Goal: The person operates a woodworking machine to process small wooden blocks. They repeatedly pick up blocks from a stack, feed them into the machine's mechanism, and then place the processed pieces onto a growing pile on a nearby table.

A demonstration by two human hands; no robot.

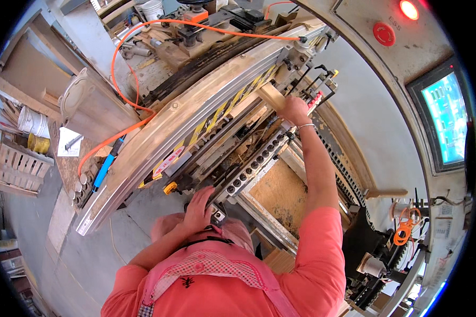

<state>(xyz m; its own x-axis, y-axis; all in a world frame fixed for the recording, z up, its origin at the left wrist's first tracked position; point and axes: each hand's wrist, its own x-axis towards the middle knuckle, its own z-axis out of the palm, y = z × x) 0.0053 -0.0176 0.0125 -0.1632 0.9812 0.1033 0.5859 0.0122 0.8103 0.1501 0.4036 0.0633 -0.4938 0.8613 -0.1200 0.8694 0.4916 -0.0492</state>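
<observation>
Holding a wooden board [270, 96], the right hand [294, 110] adjoins open frame edges [269, 150].

You have a paper sheet [64, 148] just left of the orange hose [127, 130], a white bucket [33, 121] and a crate [19, 168] farther left, and, well right of it, a screen [443, 119] and red button [384, 34].

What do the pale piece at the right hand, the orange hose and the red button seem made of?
Pale piece at the right hand: probably bare wood, from its tan colour and squared edges.
Orange hose: likely smooth plastic or rubber, as it bends in even curves.
Red button: probably satin plastic, given its solid colour and rounded form.
</observation>
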